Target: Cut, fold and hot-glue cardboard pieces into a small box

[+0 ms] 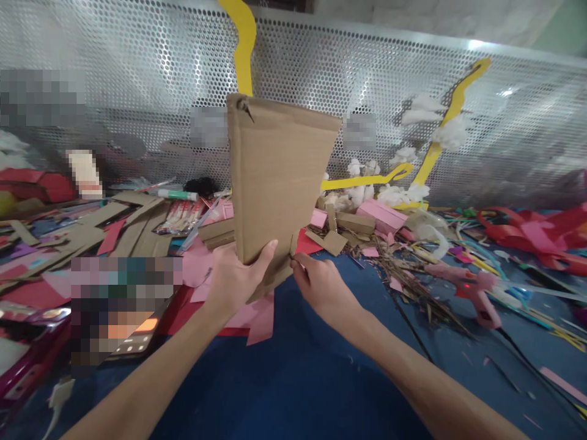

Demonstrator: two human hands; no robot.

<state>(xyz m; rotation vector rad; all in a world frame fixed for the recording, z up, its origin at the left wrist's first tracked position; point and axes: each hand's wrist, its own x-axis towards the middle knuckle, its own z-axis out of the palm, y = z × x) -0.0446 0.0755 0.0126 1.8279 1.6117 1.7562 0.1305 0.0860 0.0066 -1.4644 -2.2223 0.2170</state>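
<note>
A silvery perforated metal panel point(137, 55) closes off the far side of a blue work surface point(293, 379), with pink paper scraps point(197, 263) to the left and a pink glue gun point(463, 284) on the right. Between them, a flat, tan cardboard piece point(279, 177) is held up, its far left corner torn. The left hand point(233, 275) clasps its near left part, thumb across the face, the other fingers mostly hidden behind. The right hand point(323, 287) is nearly closed, its thumb and forefinger pinching at the near right edge, beside a small raised flap point(292, 244); whether they grip the flap itself is unclear. The step in hand looks like working that edge by fingertip. The next move calls for a firm left hold and small, controlled right-hand pressure, so the cardboard neither creases nor tears further.
</note>
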